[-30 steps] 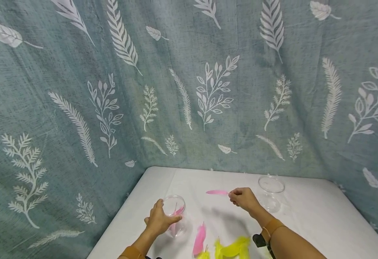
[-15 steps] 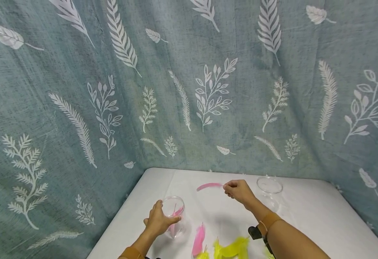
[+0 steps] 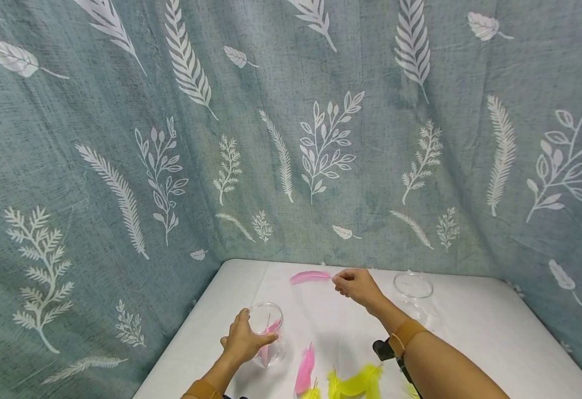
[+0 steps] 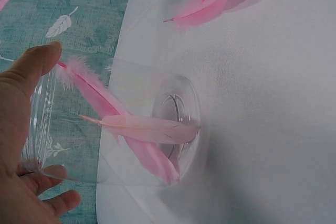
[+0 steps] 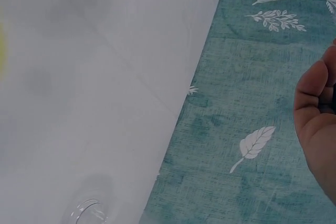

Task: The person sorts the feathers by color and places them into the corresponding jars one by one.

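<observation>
My left hand (image 3: 243, 339) grips a clear plastic cup (image 3: 273, 357) near its rim, thumb on one side and fingers on the other. Inside the cup lie two pink feathers (image 4: 149, 129), crossed over each other in the left wrist view. My right hand (image 3: 356, 287) pinches the quill end of another pink feather (image 3: 309, 276), which points left above the far part of the table. In the right wrist view only part of the right hand (image 5: 317, 108) shows, with its fingers curled. A further pink feather (image 3: 304, 372) lies on the table, right of the held cup.
Several yellow feathers (image 3: 355, 383) lie at the near edge of view. A second clear cup (image 3: 414, 293) stands at the back right, partly behind the right forearm. White cloth covers the table (image 3: 470, 327). A green leaf-patterned curtain (image 3: 291, 138) hangs behind and at the sides.
My right hand has moved left and up in the head view, carrying the pink feather with it. The left hand and its cup stay in place.
</observation>
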Motion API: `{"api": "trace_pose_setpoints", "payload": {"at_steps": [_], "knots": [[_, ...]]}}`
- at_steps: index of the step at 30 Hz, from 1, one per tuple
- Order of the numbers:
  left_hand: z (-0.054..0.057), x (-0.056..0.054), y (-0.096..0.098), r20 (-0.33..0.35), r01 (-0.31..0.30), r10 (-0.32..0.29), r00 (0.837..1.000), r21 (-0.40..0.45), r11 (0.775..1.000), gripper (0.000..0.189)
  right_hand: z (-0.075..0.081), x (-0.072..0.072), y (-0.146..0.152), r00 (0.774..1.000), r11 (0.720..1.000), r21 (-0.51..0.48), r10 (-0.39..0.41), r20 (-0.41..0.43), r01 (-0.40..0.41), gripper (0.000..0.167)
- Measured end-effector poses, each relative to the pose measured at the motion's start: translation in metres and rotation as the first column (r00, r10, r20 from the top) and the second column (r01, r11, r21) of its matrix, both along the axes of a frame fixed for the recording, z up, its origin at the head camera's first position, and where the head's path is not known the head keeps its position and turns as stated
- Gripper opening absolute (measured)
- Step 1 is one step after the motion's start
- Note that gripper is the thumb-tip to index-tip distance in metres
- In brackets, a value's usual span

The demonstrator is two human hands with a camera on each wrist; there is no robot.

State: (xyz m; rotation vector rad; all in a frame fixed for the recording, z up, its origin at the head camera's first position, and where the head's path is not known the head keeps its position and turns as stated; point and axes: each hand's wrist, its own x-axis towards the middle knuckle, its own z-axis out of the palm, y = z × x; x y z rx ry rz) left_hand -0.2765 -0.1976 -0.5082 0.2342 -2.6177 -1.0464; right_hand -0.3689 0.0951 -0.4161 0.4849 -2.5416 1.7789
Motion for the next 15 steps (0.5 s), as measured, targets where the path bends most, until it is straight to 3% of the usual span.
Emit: {"api": "trace_pose_setpoints", "payload": {"at_steps": [8, 15], "knots": [[-0.002, 0.0, -0.001, 0.007, 0.0, -0.001, 1.0, 0.01, 1.0, 0.107, 0.009, 0.005, -0.013, 0.999, 0.998, 0.056, 0.019, -0.039, -0.017, 0.016], [0.0, 0.0, -0.001, 0.002, 0.002, -0.002, 1.0, 0.016, 1.0, 0.106, 0.008, 0.006, -0.031, 0.989, 0.991, 0.124, 0.066, -0.133, -0.05, 0.012]]}}
